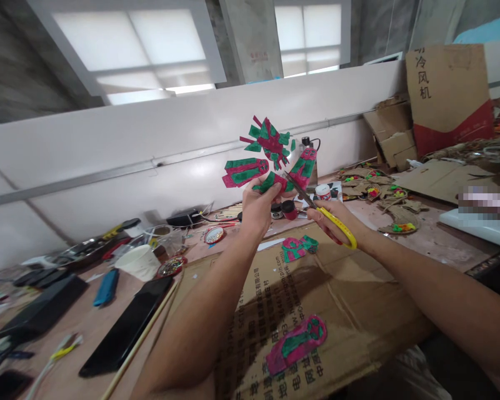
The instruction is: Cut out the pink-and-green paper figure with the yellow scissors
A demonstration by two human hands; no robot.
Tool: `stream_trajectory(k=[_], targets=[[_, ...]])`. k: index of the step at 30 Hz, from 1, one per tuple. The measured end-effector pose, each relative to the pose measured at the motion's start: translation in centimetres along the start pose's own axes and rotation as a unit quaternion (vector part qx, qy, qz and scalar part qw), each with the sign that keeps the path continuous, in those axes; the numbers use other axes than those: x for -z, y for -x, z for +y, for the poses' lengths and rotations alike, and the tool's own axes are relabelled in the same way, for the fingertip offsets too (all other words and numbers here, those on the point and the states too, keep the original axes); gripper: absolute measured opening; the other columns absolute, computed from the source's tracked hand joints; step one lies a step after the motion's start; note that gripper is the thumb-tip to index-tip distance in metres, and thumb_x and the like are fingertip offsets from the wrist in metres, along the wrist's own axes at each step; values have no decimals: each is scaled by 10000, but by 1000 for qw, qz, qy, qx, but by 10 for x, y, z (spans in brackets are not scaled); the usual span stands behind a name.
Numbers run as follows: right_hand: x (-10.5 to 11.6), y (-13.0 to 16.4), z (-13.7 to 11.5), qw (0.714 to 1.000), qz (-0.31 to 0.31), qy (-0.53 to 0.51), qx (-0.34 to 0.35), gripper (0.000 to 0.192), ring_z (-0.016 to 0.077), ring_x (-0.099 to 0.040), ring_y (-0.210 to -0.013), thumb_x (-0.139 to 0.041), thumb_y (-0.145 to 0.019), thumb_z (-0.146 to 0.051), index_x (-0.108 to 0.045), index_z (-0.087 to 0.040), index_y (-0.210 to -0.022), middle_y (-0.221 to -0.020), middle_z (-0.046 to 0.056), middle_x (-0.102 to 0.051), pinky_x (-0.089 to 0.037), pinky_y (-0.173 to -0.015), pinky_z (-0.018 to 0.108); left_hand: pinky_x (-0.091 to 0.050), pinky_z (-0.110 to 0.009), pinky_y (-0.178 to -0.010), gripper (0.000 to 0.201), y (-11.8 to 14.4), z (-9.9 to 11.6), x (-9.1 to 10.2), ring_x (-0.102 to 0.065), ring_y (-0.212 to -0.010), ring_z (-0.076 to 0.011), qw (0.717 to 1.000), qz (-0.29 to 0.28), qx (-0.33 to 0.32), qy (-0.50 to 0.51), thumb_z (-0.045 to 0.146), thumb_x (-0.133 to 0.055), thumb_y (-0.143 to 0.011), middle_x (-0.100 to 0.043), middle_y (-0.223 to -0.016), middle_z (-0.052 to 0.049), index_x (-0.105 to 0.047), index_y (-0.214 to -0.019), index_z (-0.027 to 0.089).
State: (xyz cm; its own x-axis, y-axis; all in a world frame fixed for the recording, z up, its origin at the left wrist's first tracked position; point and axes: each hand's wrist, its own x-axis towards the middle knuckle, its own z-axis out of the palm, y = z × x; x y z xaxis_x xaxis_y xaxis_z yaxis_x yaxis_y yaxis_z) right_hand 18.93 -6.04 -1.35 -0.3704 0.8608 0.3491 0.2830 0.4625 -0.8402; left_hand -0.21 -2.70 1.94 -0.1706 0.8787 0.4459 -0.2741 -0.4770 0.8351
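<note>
My left hand (263, 201) pinches a magenta-and-green painted cutout (270, 147), holding it up above the cardboard. It has a spiky head part and long side pieces spreading left and right. In my right hand (335, 219) is a pair of scissors (337, 224) with yellow handles. Their blades lie at the cutout's right side, close to my left fingertips; I cannot tell how far apart the blades are. Below, a small painted piece (298, 248) and a longer rounded one (298, 343) lie on the flattened cardboard (354, 311).
A black phone (127, 325) and a thin wooden stick (139, 339) lie left of the cardboard. Beyond them stand a white cup (138, 262) and a dish of beads (214, 235). Paint jars (289, 210) are behind my hands. Woven decorations (400, 222) and cardboard boxes (450, 100) occupy the right.
</note>
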Motion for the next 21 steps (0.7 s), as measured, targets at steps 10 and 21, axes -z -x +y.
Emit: stream_trajectory(k=[10,21], targets=[[1,-6,11,999,-7,36,-21,471,83,-373,-360,-573,-905,-636,-444,-231,-703,-487,-75,-429,-276,-373,220,-448,-238,-524,311,-2,1,1,-561,-495,-100,998,-17,39,38,188,-846,-524,-624,-601,43,-597,-711,183],[3,-7,5,997,-22,66,-21,469,89,-376,-372,-545,-902,-633,-461,-226,-683,-482,-67,-430,-274,-406,232,-456,-247,-518,311,-7,0,7,-604,-533,-122,999,-14,40,16,189,-855,-521,-653,-645,16,-615,-718,171]])
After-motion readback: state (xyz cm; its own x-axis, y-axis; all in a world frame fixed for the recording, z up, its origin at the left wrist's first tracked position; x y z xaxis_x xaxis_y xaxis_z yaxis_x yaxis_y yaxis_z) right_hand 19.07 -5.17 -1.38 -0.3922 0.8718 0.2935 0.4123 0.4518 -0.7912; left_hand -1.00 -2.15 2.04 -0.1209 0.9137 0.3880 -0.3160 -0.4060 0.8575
